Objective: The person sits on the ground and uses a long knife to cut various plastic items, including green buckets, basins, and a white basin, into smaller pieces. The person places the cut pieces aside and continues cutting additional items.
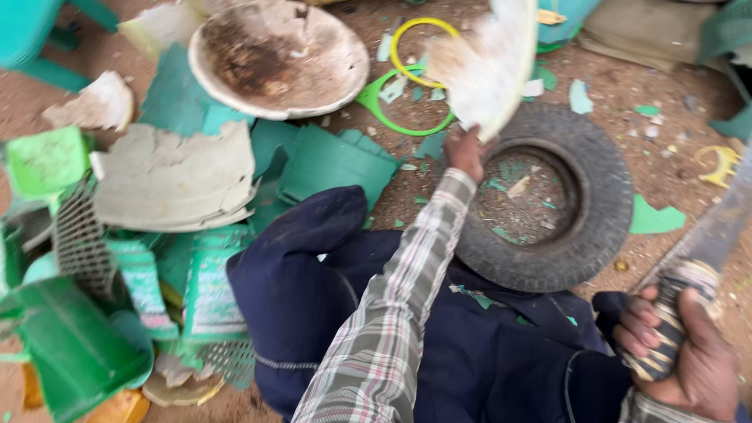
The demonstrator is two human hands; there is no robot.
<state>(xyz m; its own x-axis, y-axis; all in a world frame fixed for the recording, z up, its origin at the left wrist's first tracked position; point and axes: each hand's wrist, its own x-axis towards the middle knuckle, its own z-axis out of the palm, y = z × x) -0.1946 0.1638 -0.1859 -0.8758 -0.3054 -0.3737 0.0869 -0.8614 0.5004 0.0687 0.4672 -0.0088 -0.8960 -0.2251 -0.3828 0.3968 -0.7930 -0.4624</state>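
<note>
Head view: both hands grip tools over a rubber tyre (548, 207).
Left hand (467, 150) clasps a curved white plastic shard (489, 66) above the tyre; right hand (680, 345) wraps a blade's (717, 235) banded handle, beside it.

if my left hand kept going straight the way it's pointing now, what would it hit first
Probably the green plastic ring on the dirt, just beyond the white broken piece that the left hand holds up over the tyre. Depth is unclear, so the hand might pass above it.

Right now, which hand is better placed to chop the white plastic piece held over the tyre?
Probably the right hand: it grips the big knife, while the left hand holds the white plastic piece over the tyre.
</note>
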